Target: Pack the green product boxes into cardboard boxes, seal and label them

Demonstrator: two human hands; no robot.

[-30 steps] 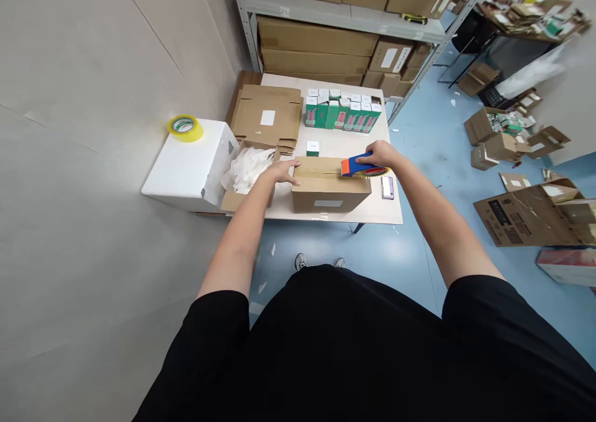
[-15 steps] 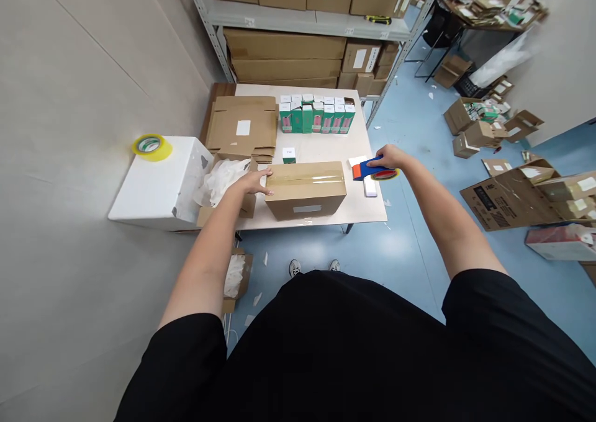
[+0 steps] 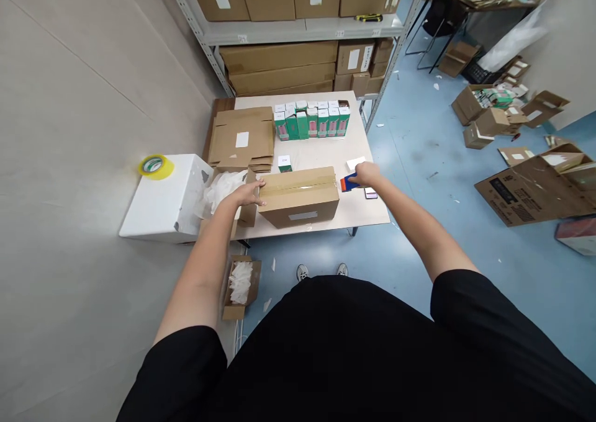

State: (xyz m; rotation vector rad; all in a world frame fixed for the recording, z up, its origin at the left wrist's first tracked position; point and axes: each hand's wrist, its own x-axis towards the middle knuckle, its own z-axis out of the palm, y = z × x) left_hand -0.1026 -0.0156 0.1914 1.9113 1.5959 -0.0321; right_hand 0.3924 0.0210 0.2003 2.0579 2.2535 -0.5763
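Note:
A closed cardboard box (image 3: 298, 202) stands near the table's front edge, with shiny clear tape along its top seam and a white label on its front. My left hand (image 3: 249, 193) grips the box's left end, fingers on the top edge and thumb lower on the side. In my right hand (image 3: 367, 175) is a blue tape dispenser (image 3: 349, 182) with an orange front, held just off the box's right end; my fingers wrap its handle and hide most of it. Behind the box stands a small green-and-white carton (image 3: 284, 163).
Green-and-white cartons (image 3: 311, 124) stand in rows at the table's (image 3: 321, 153) back. Flattened cardboard (image 3: 242, 127) lies left, beside an open box of white packing material (image 3: 223, 189). A yellow tape roll (image 3: 156, 167) rests on a white block (image 3: 158, 205). Shelving (image 3: 302, 31) rises behind.
My right hand has brought the tape dispenser left, close to the box's right end. My left hand stays on the left end. The view has shifted slightly.

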